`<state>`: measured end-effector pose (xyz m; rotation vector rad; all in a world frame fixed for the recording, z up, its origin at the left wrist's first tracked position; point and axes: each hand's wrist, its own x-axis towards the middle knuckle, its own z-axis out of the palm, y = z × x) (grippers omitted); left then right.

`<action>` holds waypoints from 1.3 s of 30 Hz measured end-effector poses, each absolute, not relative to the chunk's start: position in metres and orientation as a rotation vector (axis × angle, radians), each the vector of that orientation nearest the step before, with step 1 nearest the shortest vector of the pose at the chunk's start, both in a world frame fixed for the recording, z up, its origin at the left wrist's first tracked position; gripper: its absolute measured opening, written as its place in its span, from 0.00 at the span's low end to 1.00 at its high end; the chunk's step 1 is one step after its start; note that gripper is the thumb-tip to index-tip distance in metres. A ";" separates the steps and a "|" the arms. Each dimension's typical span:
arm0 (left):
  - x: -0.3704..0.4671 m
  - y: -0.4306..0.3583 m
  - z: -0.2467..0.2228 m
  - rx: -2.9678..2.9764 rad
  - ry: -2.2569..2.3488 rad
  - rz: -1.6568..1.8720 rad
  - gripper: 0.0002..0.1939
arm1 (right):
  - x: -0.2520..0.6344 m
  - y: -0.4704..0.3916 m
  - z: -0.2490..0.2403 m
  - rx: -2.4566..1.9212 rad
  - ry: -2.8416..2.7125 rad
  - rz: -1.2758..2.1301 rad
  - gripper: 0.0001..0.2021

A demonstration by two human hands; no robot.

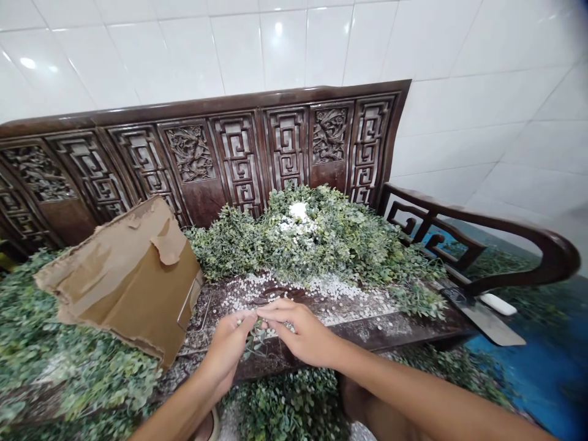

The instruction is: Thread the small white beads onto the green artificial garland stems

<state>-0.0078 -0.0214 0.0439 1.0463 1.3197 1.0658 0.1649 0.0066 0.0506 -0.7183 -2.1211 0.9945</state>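
My left hand (225, 352) and my right hand (301, 331) meet above the front edge of the bench seat, fingertips pinched close together. Between them is a small sprig of green artificial leaves (254, 346), its stem mostly hidden by the fingers. Whether a tiny white piece is also in the right fingers cannot be made out. Just beyond, small white round pieces (331, 288) lie scattered over the dark wooden seat. Behind these rises a large heap of similar leafy sprigs (362, 239), with a clump of white pieces (298, 212) on top.
A torn piece of cardboard (133, 288) leans at the left, among more greenery (105, 367). The carved backrest (197, 205) and curved armrest (500, 229) bound the seat. A flat board (500, 327) and a white object (499, 304) sit at the right. Greenery (294, 404) also lies below.
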 end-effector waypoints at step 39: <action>0.024 -0.040 -0.018 1.134 1.435 0.394 0.21 | 0.292 0.127 -0.031 -1.709 -1.674 0.468 0.10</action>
